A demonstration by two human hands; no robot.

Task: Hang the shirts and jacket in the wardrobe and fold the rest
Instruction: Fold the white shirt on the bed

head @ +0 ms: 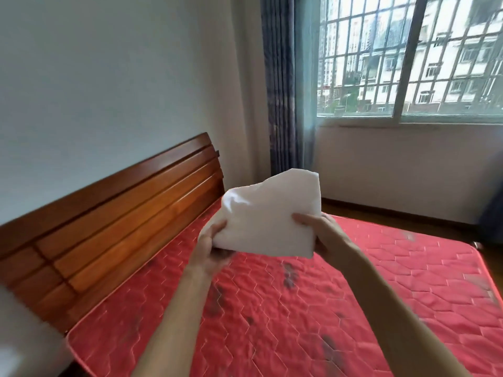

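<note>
Above mattress (353, 308), folded garment (269, 213) (white) — edges gripped, left hand (211, 246), right hand (324, 235)

One folded white garment (268, 213); two hands: left hand (211, 244), right hand (322, 235); one mattress (353, 308); one headboard (114, 221); one window (408, 58).

A white folded garment (268, 213), thick and rumpled at its top edge, is held above the red mattress.

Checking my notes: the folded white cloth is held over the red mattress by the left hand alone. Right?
Not alone. The head view shows both hands holding the folded white cloth: the left hand grips its lower left edge, the right hand its right side, over the red mattress.
</note>
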